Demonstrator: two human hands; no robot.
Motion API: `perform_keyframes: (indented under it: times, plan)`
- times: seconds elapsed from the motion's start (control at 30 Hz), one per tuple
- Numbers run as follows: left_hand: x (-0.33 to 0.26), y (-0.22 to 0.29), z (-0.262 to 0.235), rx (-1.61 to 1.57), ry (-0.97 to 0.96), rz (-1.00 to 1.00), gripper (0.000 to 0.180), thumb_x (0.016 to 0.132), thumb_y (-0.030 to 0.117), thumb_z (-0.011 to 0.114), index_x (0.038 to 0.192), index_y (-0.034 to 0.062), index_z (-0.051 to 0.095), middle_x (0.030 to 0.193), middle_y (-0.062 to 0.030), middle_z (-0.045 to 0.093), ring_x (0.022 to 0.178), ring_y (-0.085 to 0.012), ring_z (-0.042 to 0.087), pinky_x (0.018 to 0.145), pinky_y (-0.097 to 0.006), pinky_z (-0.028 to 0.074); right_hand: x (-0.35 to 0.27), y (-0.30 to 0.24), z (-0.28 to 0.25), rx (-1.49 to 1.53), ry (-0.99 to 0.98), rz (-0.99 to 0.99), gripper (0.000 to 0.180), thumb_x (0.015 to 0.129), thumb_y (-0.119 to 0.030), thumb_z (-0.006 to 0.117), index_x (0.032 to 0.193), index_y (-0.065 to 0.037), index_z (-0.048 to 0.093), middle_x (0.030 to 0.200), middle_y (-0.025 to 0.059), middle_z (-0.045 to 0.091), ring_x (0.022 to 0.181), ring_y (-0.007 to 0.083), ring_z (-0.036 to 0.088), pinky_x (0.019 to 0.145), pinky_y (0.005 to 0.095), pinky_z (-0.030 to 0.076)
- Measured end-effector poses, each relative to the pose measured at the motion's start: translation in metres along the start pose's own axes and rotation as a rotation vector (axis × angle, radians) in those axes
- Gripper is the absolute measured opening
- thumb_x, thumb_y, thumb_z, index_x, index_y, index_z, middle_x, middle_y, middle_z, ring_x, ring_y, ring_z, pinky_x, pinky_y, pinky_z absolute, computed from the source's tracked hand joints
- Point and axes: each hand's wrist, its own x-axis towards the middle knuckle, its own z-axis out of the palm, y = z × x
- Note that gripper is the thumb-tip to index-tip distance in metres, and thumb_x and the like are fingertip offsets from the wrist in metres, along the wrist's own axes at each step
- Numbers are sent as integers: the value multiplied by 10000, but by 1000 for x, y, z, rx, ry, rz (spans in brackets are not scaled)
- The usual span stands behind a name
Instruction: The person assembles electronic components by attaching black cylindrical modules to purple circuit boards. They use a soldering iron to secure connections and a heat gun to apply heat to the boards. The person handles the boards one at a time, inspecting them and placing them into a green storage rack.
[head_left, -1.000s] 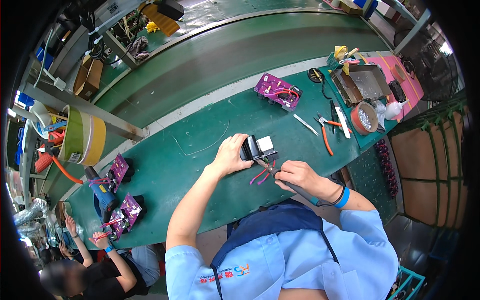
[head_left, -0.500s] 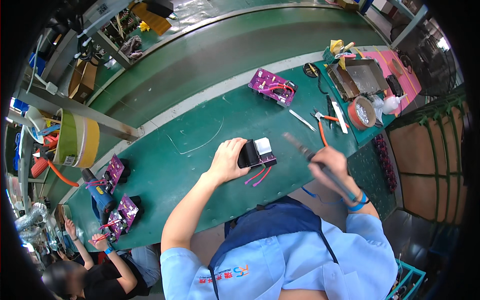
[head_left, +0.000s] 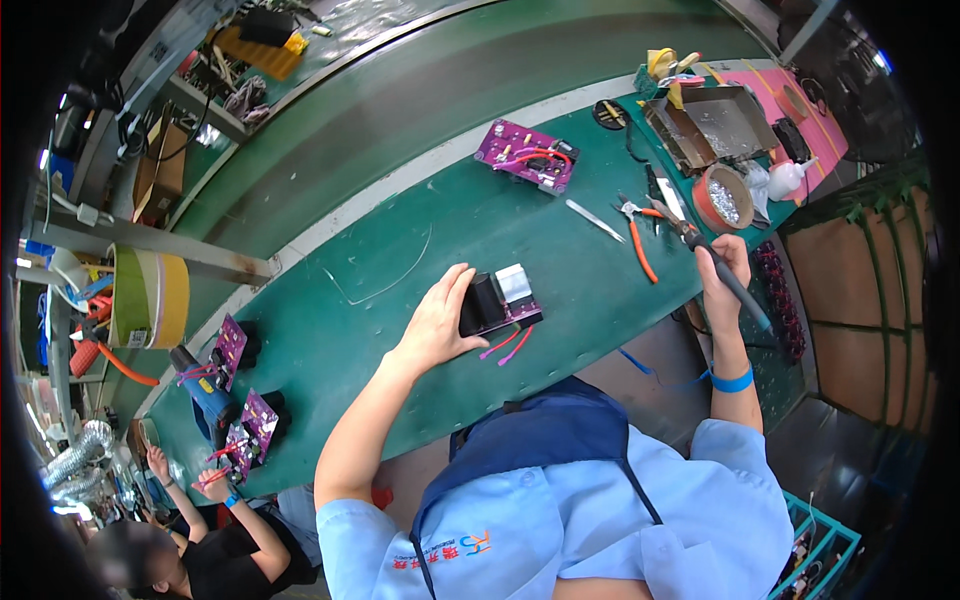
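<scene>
My left hand (head_left: 436,318) is closed round the left end of a purple circuit board (head_left: 518,319). Tall black cylinders (head_left: 483,302) and a pale block (head_left: 513,283) stand up from the board, and two red wires (head_left: 516,346) trail off its near edge. Out to the right, my right hand (head_left: 726,272) grips a soldering iron (head_left: 748,304) by its dark handle. The iron's metal end points up and left, beside a round orange tin (head_left: 706,207) filled with silvery shavings.
Orange-handled cutters (head_left: 642,250) and white tweezers (head_left: 594,221) lie left of the iron. Another purple board (head_left: 527,157) rests farther back. A metal tray (head_left: 740,110) stands behind the tin. At left are two more boards (head_left: 262,420), a blue heat gun (head_left: 212,402) and a co-worker (head_left: 215,545).
My right hand has swung the soldering iron rightward, away from the board and over to the tin. My left hand keeps its hold on the board. The whole view has shifted slightly.
</scene>
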Motion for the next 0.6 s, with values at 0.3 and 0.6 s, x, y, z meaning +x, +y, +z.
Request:
perform_keyframes:
  times: [0.3, 0.6]
  plan:
    - [4, 6, 3, 87, -13, 42, 803, 426, 170, 809, 1114, 24, 422, 1119, -146, 483, 1049, -315, 466, 909, -389, 376, 128, 108, -70, 687, 414, 360, 255, 816, -276, 596, 947, -66, 537, 808, 40, 550, 727, 127, 541, 648, 250, 427]
    - [5, 12, 2, 109, -37, 17, 789, 473, 128, 780, 1142, -3, 384, 1149, -165, 452, 1069, -317, 442, 913, -389, 365, 187, 198, -88, 1032, 550, 721, 556, 852, -463, 414, 1109, 30, 411, 1098, 200, 509, 1057, 315, 487, 836, 442, 404]
